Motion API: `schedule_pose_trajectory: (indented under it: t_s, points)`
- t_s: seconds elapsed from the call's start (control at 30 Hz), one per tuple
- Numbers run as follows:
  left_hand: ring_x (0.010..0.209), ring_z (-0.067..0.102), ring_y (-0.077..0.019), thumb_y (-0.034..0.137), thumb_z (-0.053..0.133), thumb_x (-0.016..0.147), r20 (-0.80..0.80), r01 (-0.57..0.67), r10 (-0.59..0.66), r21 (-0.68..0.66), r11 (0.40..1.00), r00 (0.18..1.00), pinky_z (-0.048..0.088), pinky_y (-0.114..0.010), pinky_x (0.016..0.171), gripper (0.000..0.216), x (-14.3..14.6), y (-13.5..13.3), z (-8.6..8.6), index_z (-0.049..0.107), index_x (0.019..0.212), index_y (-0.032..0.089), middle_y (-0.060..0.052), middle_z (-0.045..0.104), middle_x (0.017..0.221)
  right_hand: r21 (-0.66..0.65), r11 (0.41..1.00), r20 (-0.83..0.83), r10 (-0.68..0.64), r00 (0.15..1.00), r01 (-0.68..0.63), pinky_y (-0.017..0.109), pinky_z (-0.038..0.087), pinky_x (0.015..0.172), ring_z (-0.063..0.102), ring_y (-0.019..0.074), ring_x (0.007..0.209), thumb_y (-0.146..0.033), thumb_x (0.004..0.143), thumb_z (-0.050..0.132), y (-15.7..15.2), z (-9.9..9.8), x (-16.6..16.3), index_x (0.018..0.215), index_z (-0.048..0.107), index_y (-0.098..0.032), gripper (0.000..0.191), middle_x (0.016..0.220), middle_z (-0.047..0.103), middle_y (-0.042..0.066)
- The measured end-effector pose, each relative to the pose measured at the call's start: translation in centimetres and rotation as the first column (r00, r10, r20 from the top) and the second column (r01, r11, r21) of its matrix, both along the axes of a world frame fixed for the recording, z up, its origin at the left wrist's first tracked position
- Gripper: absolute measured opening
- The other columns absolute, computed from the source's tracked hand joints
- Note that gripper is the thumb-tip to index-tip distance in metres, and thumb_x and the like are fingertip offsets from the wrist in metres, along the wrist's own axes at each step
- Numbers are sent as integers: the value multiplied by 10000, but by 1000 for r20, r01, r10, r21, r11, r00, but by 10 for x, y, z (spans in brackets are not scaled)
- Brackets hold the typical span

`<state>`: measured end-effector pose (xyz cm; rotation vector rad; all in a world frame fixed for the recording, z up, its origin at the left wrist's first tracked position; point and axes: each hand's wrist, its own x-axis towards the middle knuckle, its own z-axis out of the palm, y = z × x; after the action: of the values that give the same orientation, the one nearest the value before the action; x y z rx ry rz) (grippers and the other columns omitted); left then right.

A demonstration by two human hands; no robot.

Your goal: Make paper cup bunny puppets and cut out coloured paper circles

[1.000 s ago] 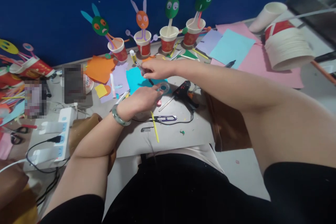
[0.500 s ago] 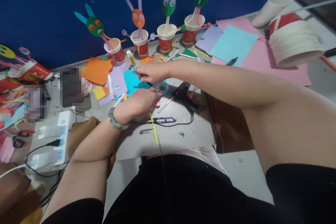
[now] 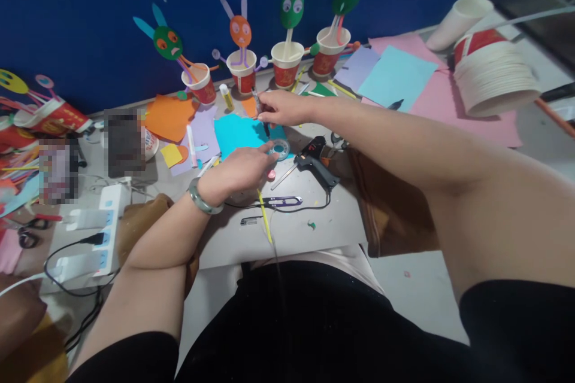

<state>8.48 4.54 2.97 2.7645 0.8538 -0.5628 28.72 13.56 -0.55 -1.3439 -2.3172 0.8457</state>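
My left hand [image 3: 242, 169], with a jade-coloured bangle at the wrist, holds down a round, ring-shaped roll of tape [image 3: 281, 150] with its fingertips. The roll lies flat at the edge of a bright blue sheet of paper [image 3: 236, 131], which shows through its hole. In my right hand [image 3: 281, 109] is a pen [image 3: 256, 99], its dark tip pointing down at the blue sheet beside the roll. A black glue gun [image 3: 317, 164] lies just right of the roll. Nearer to me are thread snips [image 3: 283, 201] and a yellow strip [image 3: 265, 218].
Paper cups [image 3: 287, 66] with stick puppets stand along the blue partition [image 3: 90, 24]. A glue stick [image 3: 226, 97] and orange paper [image 3: 168, 116] lie behind my left hand. Stacked paper cups [image 3: 494, 75] rest on pink paper [image 3: 489, 125] at right. A power strip [image 3: 110, 227] is at left.
The pen in my right hand has swung from lying slanted to nearly upright, and that hand has shifted slightly right and away from me. My left hand keeps its place at the roll.
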Motion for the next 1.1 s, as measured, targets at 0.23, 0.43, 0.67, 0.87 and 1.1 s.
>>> schedule_pose_trajectory:
  t_s: [0.23,0.43,0.67,0.87,1.1]
  points:
    - [1101,785,-277,380,493,1138,32,-5,6,-16,1000,999,476,-355,726,403,-1,7,-6,736,1430,245,-125,716,1556,-2,976,-182,-213,960,217,430,664,816,793,252,782,-300,957,836,-38,-10,21,933,664,-255,179,791,769,12]
    - [1066,786,-295,333,544,1096,71,-8,10,-24,1000,997,478,-371,730,360,0,9,-9,770,1361,244,-130,735,1489,-19,901,-334,-414,847,433,491,700,725,783,282,682,-501,1009,771,-54,-50,33,943,624,-289,266,726,773,39]
    - [1197,775,-315,344,514,1112,22,26,-27,10,1000,999,474,-361,726,407,1,9,-7,732,1442,245,-132,645,1650,75,796,-281,-561,779,601,479,673,754,732,264,666,-583,1048,681,-15,-64,37,934,570,-303,321,707,721,40]
    - [1269,752,-318,358,537,1119,45,-3,5,-51,999,999,555,-382,885,408,-2,10,-4,728,1465,257,-130,640,1683,130,772,-434,-519,736,622,469,654,773,740,259,786,-715,1032,632,-49,-33,37,1066,593,-318,401,920,783,82]
    - [1172,778,-337,301,649,1034,55,-138,142,-69,988,988,527,-364,830,677,-5,12,-4,475,1680,197,-173,807,1332,450,718,-400,-370,839,531,523,637,796,741,307,770,-610,1019,661,-158,-29,37,952,681,-306,312,887,756,110]
